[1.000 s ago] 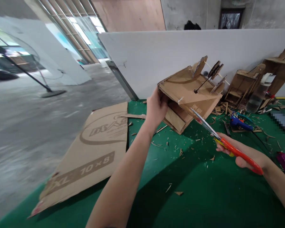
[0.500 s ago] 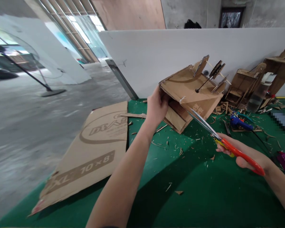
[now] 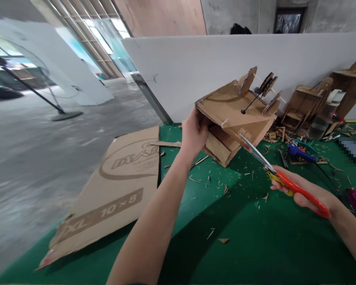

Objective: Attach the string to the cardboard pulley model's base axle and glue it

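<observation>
My left hand (image 3: 192, 136) grips the left end of a brown cardboard model (image 3: 235, 114) and holds it tilted above the green table (image 3: 240, 237). Small cardboard fins and a thin stick stand on the model's top face. My right hand (image 3: 302, 192) is closed on the red handles of a pair of scissors (image 3: 280, 178). The scissor blades point up and left, with their tips at the model's lower right edge.
A large flat cardboard sheet (image 3: 115, 186) printed "10×8" overhangs the table's left edge. Cardboard scraps litter the green surface. A blue glue gun (image 3: 299, 153), a clear bottle (image 3: 322, 116) and other cardboard models (image 3: 307, 103) stand at the back right by a white partition (image 3: 213, 59).
My left hand has lifted and tipped the cardboard model slightly up and left. The scissors stay at its lower right edge, almost still.
</observation>
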`<state>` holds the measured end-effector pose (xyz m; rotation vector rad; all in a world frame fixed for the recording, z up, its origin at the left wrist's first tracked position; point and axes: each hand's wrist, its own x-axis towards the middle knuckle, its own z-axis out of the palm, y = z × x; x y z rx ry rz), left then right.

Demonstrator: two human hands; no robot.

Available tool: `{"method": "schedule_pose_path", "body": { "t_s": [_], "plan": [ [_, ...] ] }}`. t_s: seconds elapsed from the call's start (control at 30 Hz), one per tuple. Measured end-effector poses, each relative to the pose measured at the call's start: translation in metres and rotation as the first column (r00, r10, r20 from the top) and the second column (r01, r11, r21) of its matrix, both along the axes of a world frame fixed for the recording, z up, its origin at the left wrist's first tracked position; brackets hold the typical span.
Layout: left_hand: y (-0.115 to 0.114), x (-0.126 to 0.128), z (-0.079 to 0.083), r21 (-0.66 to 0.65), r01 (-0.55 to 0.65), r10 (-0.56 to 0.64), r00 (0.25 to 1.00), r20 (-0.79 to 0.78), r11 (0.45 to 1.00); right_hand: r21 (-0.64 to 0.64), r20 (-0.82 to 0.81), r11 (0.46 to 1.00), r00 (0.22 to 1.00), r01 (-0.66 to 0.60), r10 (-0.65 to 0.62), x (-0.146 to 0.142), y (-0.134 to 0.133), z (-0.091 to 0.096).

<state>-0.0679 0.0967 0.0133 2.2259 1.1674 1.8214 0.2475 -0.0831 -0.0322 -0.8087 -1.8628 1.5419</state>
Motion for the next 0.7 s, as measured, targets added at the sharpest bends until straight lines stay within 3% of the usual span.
{"method": "schedule_pose_path", "body": {
  "t_s": [0.7],
  "plan": [
    [-0.011,0.007,0.004,-0.013,0.000,0.000,1.000,-0.028,1.000,0.031,0.014,0.999,0.999,0.039,-0.039,-0.004,0.002,-0.003]
  ]
}}
